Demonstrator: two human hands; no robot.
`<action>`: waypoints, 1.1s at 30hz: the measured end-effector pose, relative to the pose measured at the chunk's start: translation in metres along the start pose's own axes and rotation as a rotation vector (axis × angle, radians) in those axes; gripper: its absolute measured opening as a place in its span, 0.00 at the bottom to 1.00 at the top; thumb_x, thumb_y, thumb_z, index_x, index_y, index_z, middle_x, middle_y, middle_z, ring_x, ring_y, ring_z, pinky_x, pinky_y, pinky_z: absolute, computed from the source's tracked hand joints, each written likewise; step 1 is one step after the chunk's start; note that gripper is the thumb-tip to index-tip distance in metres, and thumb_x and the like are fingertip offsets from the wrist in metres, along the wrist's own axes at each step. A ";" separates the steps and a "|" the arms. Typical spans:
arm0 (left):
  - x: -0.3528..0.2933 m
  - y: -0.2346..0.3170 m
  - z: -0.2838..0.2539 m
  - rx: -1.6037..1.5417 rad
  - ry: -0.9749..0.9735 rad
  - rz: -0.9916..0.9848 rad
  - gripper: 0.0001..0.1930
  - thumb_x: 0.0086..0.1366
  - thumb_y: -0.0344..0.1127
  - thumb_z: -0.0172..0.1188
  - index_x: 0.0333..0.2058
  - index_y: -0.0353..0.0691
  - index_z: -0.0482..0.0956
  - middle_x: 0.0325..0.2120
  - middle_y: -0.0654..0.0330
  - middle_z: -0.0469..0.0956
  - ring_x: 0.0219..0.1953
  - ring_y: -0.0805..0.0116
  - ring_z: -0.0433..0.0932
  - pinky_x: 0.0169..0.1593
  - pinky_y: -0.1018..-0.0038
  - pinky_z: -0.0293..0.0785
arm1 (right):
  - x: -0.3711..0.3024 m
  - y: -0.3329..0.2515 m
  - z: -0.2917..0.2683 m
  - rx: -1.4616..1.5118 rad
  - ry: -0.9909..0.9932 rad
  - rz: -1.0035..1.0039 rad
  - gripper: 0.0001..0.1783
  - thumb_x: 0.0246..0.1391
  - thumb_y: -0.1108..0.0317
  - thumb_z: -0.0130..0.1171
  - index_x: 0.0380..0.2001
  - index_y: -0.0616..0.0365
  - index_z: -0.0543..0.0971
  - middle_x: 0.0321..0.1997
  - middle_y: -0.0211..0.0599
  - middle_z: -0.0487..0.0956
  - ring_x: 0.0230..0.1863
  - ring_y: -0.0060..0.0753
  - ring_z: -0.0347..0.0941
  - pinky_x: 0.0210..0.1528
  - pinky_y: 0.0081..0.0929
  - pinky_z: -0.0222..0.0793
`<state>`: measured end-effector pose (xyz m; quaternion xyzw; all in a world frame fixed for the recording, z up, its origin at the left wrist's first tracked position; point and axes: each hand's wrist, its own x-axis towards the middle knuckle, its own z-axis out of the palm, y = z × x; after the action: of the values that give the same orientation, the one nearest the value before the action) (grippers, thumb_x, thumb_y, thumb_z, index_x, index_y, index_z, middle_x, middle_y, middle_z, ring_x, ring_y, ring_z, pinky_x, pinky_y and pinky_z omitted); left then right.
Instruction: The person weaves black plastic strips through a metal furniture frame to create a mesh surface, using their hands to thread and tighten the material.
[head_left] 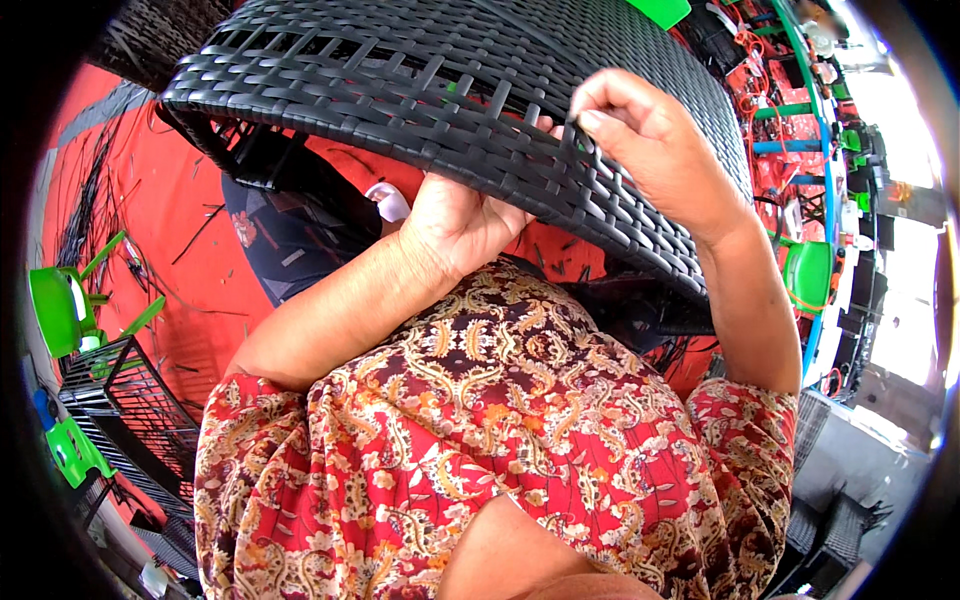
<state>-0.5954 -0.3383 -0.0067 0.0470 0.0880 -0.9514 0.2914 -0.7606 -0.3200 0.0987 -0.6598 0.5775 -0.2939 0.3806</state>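
A large curved piece of black wicker furniture (400,118) lies across my lap, its woven front band facing me. Near that band, a row of bare uprights shows an unwoven gap. My right hand (650,125) is above the weave, thumb and forefinger pinching a black flat weaving strip (580,138). From below, my left hand (455,225) reaches under the front edge with its palm turned up. Its fingers curl behind the band, mostly hidden; fingertips show through the gap beside the strip.
Red floor covering (200,255) is strewn with strip scraps and a dark bundle of strips (85,205). Green plastic stools (60,310) and a black slatted frame (135,410) stand at left. On the right are another green stool (808,275) and a blue-green rack (800,147).
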 end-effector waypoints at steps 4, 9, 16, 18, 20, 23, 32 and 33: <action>0.000 0.003 -0.008 0.001 -0.056 0.007 0.19 0.65 0.45 0.52 0.44 0.33 0.73 0.43 0.55 0.76 0.47 0.65 0.74 0.57 0.69 0.68 | 0.010 0.012 0.006 0.062 -0.054 0.028 0.07 0.55 0.69 0.54 0.31 0.62 0.75 0.28 0.30 0.71 0.31 0.19 0.66 0.37 0.20 0.65; -0.003 0.004 -0.008 -0.005 0.044 0.070 0.17 0.65 0.42 0.53 0.43 0.33 0.73 0.43 0.55 0.76 0.47 0.65 0.74 0.56 0.69 0.69 | 0.000 0.003 0.005 -0.207 -0.033 0.063 0.09 0.53 0.66 0.58 0.30 0.61 0.77 0.30 0.30 0.69 0.32 0.20 0.66 0.38 0.20 0.64; -0.004 0.006 -0.002 0.014 0.048 0.073 0.17 0.64 0.41 0.54 0.43 0.32 0.72 0.44 0.53 0.75 0.47 0.64 0.74 0.56 0.68 0.69 | 0.001 0.020 0.001 0.037 0.003 0.083 0.09 0.53 0.66 0.61 0.28 0.61 0.77 0.35 0.28 0.69 0.35 0.18 0.65 0.38 0.19 0.64; -0.003 0.007 -0.006 0.021 0.024 0.068 0.17 0.64 0.41 0.54 0.43 0.32 0.72 0.44 0.53 0.75 0.47 0.64 0.74 0.56 0.68 0.69 | 0.000 0.018 0.005 0.054 0.025 0.075 0.08 0.52 0.67 0.61 0.26 0.62 0.77 0.38 0.29 0.69 0.36 0.18 0.65 0.39 0.18 0.64; -0.004 0.009 -0.006 0.037 0.026 0.071 0.17 0.65 0.41 0.53 0.43 0.32 0.72 0.44 0.53 0.75 0.48 0.64 0.74 0.56 0.68 0.69 | 0.002 0.020 0.003 0.008 -0.004 0.094 0.09 0.53 0.67 0.61 0.26 0.62 0.77 0.39 0.30 0.69 0.36 0.18 0.65 0.39 0.18 0.64; -0.005 0.009 -0.007 0.014 -0.009 0.077 0.16 0.65 0.42 0.53 0.42 0.33 0.72 0.44 0.54 0.75 0.47 0.64 0.74 0.55 0.68 0.69 | 0.004 0.019 0.002 -0.023 -0.034 0.121 0.11 0.52 0.66 0.61 0.23 0.62 0.75 0.40 0.32 0.69 0.37 0.21 0.66 0.40 0.19 0.63; -0.003 0.009 -0.010 -0.068 -0.013 0.058 0.17 0.63 0.40 0.55 0.43 0.31 0.71 0.43 0.54 0.75 0.47 0.63 0.74 0.55 0.67 0.71 | 0.021 0.009 0.003 -0.215 -0.137 0.068 0.13 0.50 0.63 0.60 0.20 0.61 0.74 0.41 0.37 0.70 0.41 0.30 0.68 0.45 0.25 0.64; -0.004 0.009 -0.011 -0.134 -0.019 0.046 0.16 0.64 0.38 0.55 0.44 0.30 0.70 0.43 0.52 0.75 0.48 0.62 0.74 0.55 0.67 0.70 | 0.020 0.011 0.003 -0.239 -0.117 0.059 0.13 0.50 0.64 0.60 0.20 0.61 0.74 0.40 0.38 0.70 0.41 0.31 0.68 0.45 0.26 0.64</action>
<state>-0.5870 -0.3413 -0.0185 0.0204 0.1478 -0.9368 0.3165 -0.7612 -0.3396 0.0867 -0.6994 0.6042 -0.1726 0.3407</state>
